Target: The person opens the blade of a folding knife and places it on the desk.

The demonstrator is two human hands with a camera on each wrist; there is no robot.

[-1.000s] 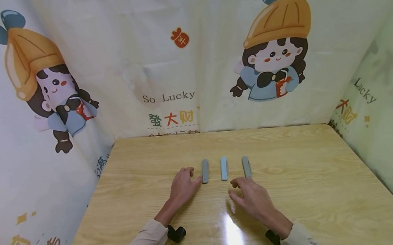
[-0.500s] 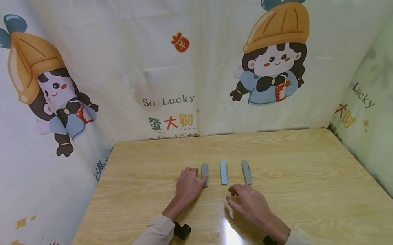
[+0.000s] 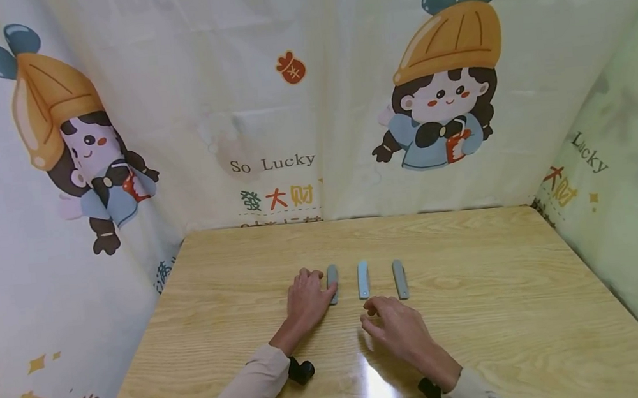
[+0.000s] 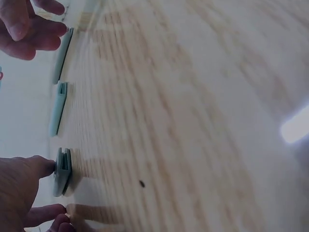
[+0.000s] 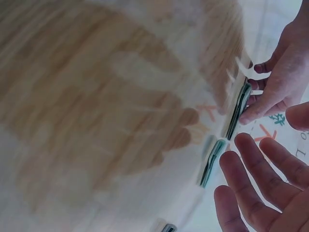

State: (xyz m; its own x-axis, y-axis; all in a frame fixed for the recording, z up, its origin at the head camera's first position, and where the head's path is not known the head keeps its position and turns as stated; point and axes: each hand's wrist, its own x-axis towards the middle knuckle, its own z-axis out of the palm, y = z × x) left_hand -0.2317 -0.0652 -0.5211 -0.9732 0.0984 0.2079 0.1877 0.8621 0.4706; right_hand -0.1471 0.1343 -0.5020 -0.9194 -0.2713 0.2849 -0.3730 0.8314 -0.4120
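Left grey handle (image 3: 332, 274), mid-frame: contacted.
I saw the left hand (image 3: 307, 297) touch it by thumb, fingers relaxed; the right hand (image 3: 398, 327) hung loose.

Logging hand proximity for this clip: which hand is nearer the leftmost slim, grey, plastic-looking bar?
Left. The left hand is just left of the grey bar, its thumb apparently touching it; the right hand is apart from it, to its near right.

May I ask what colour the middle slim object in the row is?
The middle object is light blue, clearest in the head view.
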